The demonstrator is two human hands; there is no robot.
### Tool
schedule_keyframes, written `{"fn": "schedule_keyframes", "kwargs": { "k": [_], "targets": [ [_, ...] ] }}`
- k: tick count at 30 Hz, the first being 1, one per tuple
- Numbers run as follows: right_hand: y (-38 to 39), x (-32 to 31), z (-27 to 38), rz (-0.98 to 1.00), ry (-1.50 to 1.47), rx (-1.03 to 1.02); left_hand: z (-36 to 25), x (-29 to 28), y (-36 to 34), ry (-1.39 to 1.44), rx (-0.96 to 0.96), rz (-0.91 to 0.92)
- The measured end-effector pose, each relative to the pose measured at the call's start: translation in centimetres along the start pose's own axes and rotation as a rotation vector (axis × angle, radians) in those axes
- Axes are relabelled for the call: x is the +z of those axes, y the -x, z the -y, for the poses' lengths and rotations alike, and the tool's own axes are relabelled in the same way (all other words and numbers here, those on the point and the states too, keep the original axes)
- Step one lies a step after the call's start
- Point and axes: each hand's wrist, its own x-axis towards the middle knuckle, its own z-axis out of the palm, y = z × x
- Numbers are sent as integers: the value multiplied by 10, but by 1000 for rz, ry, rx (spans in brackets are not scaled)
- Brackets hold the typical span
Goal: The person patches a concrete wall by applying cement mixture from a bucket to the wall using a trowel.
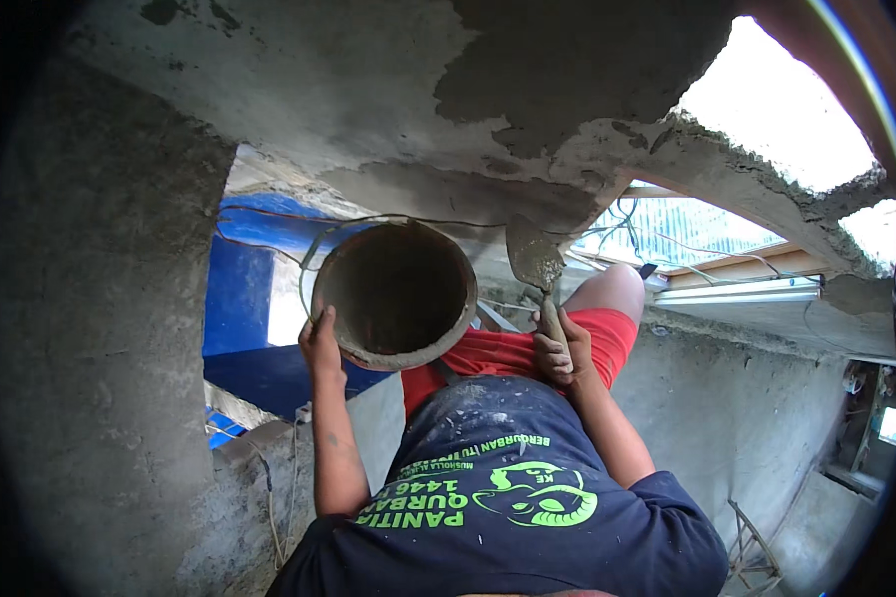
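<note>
A round, mortar-crusted bucket (396,359) is tipped so that its dark opening shows. My left hand (322,346) grips its left side at the rim. The bucket's loop handle (314,261) hangs out on that same side. What lies deep inside the bucket is too dark to make out. To the right, my right hand (563,348) is wrapped round the grip of a trowel (538,261). Its blade points away from me and is coated with grey mortar. Bucket and trowel are apart.
A rough plastered wall (110,328) fills the left. Grey plaster with darker, damp-looking patches (567,70) spans the far side. Bright openings with broken edges (782,109) are at the far right. Loose cables (622,224) and a blue surface (239,298) lie beyond the bucket.
</note>
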Motion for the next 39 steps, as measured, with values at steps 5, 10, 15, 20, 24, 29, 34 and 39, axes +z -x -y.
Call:
{"fn": "schedule_keyframes", "kwargs": {
  "k": [5,10,15,20,24,29,34,39],
  "targets": [
    [1,-1,3,-125,60,3,-10,10,16,-43,-45,-64],
    [-16,5,-3,-172,165,44,-12,-5,30,-79,24,-115],
    [-52,33,-4,-213,1178,-358,-2,-5,41,-100,163,-120],
    [-142,176,-23,-98,1946,-954,15,-16,44,-99,154,-136],
    [-221,289,-33,206,2146,-1334,13,-18,44,-303,132,-142],
    [-292,363,-32,132,2060,-1630,27,-18,38,-185,185,-156],
    [-309,343,-4,-52,2085,-1487,22,-28,37,-249,117,-184],
    [-282,287,-4,-195,2075,-1376,9,-37,50,-110,58,-230]
  ]
}}
